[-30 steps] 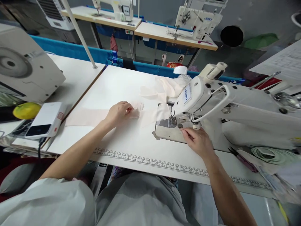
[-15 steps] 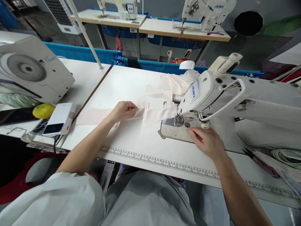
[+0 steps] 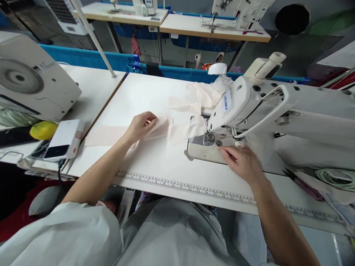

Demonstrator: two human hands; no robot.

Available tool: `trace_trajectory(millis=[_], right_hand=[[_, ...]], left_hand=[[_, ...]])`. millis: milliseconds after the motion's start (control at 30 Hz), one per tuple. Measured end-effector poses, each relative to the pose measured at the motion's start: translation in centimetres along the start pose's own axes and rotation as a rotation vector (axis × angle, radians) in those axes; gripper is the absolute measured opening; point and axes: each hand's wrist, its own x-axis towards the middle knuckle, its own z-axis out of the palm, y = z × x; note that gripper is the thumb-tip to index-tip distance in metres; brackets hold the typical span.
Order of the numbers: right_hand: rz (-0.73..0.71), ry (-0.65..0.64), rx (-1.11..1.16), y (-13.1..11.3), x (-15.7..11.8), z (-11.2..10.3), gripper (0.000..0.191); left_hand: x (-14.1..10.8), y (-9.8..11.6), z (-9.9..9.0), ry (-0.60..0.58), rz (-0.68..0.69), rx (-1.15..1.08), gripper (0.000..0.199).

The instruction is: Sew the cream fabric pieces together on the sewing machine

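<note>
A pale pink fabric strip (image 3: 104,135) lies across the white sewing table, left of the sewing machine (image 3: 235,105). My left hand (image 3: 142,126) is closed on the fabric, pinching it between thumb and fingers. Toward the needle area, another light fabric piece (image 3: 183,132) runs up to the presser foot (image 3: 210,138). My right hand (image 3: 240,161) rests by the machine's base plate (image 3: 203,151), thumb and forefinger pressed together below the needle area. Whether anything is between those fingertips is too small to make out. More pale fabric (image 3: 206,94) is bunched behind the machine head.
A white power bank (image 3: 64,138) and a yellow lemon-like object (image 3: 43,130) sit at the left, near another machine (image 3: 36,75). Thread snips (image 3: 303,186) and a green cord coil (image 3: 337,178) lie at the right. A ruler strip (image 3: 177,186) follows the front edge.
My left hand has lifted slightly and raised the fabric edge it pinches. My right hand stays by the base plate. The whole view has shifted a little.
</note>
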Motion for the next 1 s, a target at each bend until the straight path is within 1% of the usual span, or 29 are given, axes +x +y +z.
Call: trace_trajectory(millis=[67, 100, 133, 167, 200, 267, 333, 400, 433, 467, 500, 567, 600, 667, 733, 800, 900, 1000], right_hand=[[0.006, -0.007, -0.007, -0.1, 0.0, 0.0, 0.021], [0.007, -0.011, -0.009, -0.1, 0.0, 0.0, 0.021], [0.008, -0.014, -0.009, -0.2, 0.0, 0.0, 0.022], [0.01, -0.017, -0.008, -0.2, 0.0, -0.1, 0.022], [0.014, -0.018, -0.005, -0.3, 0.0, -0.1, 0.022], [0.026, -0.021, -0.002, -0.4, 0.0, -0.1, 0.023], [0.04, -0.026, 0.0, -0.4, -0.1, -0.1, 0.023], [0.054, -0.025, 0.007, -0.4, -0.1, -0.2, 0.023], [0.061, -0.024, 0.015, -0.4, -0.2, -0.2, 0.023], [0.066, -0.025, 0.025, -0.3, -0.2, -0.3, 0.024], [0.068, -0.028, 0.036, -0.3, -0.3, -0.3, 0.024], [0.06, -0.036, 0.057, -0.3, -0.4, -0.2, 0.024], [0.05, -0.036, 0.064, -0.4, -0.4, -0.1, 0.023], [0.022, -0.024, 0.074, -0.7, -0.4, 0.1, 0.021], [-0.02, -0.03, 0.085, -1.2, -0.3, 0.3, 0.021], [-0.072, -0.072, 0.089, -1.8, -0.1, 0.5, 0.023], [-0.147, -0.149, 0.059, -2.5, 0.0, 0.6, 0.028], [-0.19, -0.16, 0.002, -3.0, 0.0, 0.7, 0.031]], left_hand=[[-0.2, 0.5, -0.6, 0.157, 0.056, 0.034, 0.016], [-0.4, 1.0, -1.0, 0.203, 0.089, 0.041, 0.014], [-0.8, 1.6, -1.4, 0.207, 0.125, 0.037, 0.012], [-1.2, 2.4, -1.8, 0.156, 0.165, 0.012, 0.012], [-1.7, 3.3, -2.0, 0.044, 0.197, -0.043, 0.012], [-2.8, 5.3, -1.9, -0.252, 0.219, -0.176, 0.015], [-3.7, 7.2, -0.8, -0.529, 0.207, -0.278, 0.018], [-4.0, 8.5, 1.2, -0.715, 0.198, -0.296, 0.021], [-3.8, 8.9, 2.5, -0.766, 0.209, -0.288, 0.021], [-3.6, 9.1, 3.9, -0.783, 0.226, -0.272, 0.021], [-3.1, 9.2, 5.2, -0.775, 0.256, -0.251, 0.02], [-2.1, 9.1, 7.6, -0.713, 0.329, -0.15, 0.017], [-1.5, 8.9, 8.5, -0.672, 0.359, -0.077, 0.017], [-0.5, 8.5, 9.7, -0.602, 0.405, 0.059, 0.019], [0.1, 8.3, 10.1, -0.562, 0.436, 0.133, 0.021], [0.4, 8.2, 10.2, -0.552, 0.45, 0.158, 0.021], [0.7, 8.2, 9.8, -0.551, 0.456, 0.194, 0.02], [0.9, 8.2, 9.0, -0.505, 0.467, 0.284, 0.024]])
